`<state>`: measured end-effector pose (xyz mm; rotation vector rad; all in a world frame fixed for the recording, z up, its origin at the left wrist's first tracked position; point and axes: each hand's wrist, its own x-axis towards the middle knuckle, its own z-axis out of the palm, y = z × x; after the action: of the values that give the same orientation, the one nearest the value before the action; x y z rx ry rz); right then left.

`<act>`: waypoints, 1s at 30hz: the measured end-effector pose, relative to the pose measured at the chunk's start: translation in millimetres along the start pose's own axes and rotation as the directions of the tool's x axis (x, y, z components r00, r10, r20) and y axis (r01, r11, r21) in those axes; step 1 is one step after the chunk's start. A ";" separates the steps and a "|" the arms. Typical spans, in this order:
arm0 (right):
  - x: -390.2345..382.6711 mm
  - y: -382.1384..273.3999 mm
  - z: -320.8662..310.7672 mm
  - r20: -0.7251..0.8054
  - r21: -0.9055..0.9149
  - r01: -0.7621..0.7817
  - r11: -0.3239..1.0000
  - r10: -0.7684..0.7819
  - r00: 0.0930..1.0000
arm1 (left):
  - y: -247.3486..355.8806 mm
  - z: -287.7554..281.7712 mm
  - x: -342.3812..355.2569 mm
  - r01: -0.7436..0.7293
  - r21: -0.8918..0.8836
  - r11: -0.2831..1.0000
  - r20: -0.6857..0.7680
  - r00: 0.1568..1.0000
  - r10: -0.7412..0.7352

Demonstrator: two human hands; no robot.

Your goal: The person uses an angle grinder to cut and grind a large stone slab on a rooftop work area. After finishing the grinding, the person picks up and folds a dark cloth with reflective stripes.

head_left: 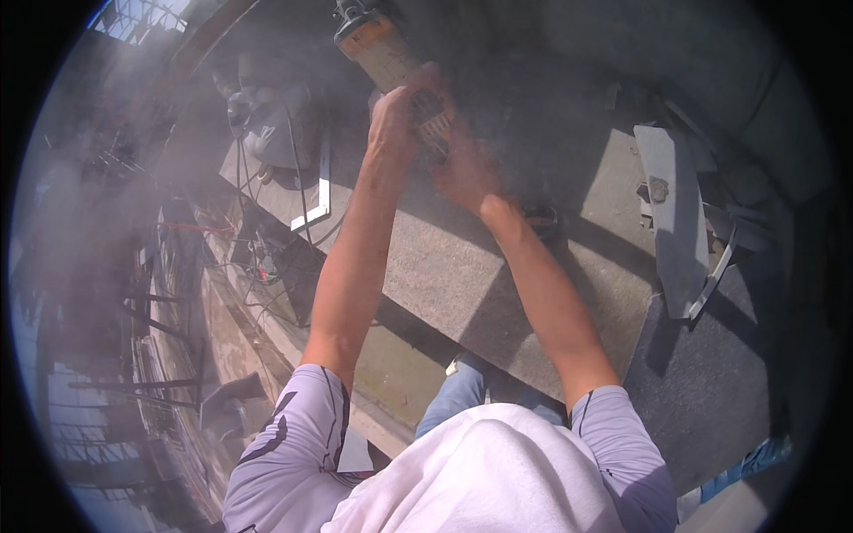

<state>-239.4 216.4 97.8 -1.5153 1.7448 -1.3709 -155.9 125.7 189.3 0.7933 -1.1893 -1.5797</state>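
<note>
From the head view, I am seeing the left hand (400, 111) grasping the body of a dusty orange-and-grey power tool (382, 55), which is sitting at the top, out at arm's length over the stone slab (444, 253); the right hand (466, 173) is meeting the tool's near end, but haze and shadow are hiding its fingers, so I cannot tell how tightly they are closing. Thick dust (80, 222) is hanging over the left side and around the tool, and that, I am judging, is the chief danger: it could be blinding the worker to where the tool's end is pointing. With the arms reaching so far out, a kick could be twisting the tool out of line. A dark cable (294, 160) is looping beside the white angled strip (320, 191) to the left, and it could be snagging. On the right, a long pale offcut (668, 213) is lying among broken pieces, crowding any sideways step, while the worker's jeans-clad leg (451, 395) is standing close to the slab's near edge.
</note>
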 end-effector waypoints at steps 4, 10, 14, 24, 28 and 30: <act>5.8 -21.2 -7.4 0.098 0.031 -0.115 0.993 0.112 0.989 | 4.9 -10.2 11.6 0.004 0.035 0.999 0.050 0.999 -0.006; 6.1 -16.1 -4.1 0.042 0.020 -0.044 0.999 0.043 0.998 | 4.2 -9.2 15.9 -0.034 0.053 0.998 0.057 0.998 0.031; -0.8 -9.9 -2.1 0.004 0.001 -0.031 1.000 0.031 1.000 | -0.4 1.8 3.6 -0.071 0.036 0.997 0.016 0.997 0.070; -16.6 -13.1 -15.3 0.091 -0.020 -0.093 0.995 0.095 0.991 | -12.7 -1.6 -6.4 -0.061 0.068 0.996 0.022 0.998 0.060; -20.7 -9.8 -15.8 0.092 -0.027 -0.098 0.995 0.101 0.991 | -16.2 0.2 -10.3 -0.051 0.058 0.997 0.017 0.999 0.050; -22.6 -1.3 -11.5 0.070 0.013 -0.068 0.998 0.067 0.995 | -20.7 -4.0 -8.6 -0.045 0.051 0.998 0.025 0.999 0.043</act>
<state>-241.6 241.6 97.7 -1.4646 1.7231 -1.2807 -156.0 133.6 168.0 0.7777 -1.2611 -1.5320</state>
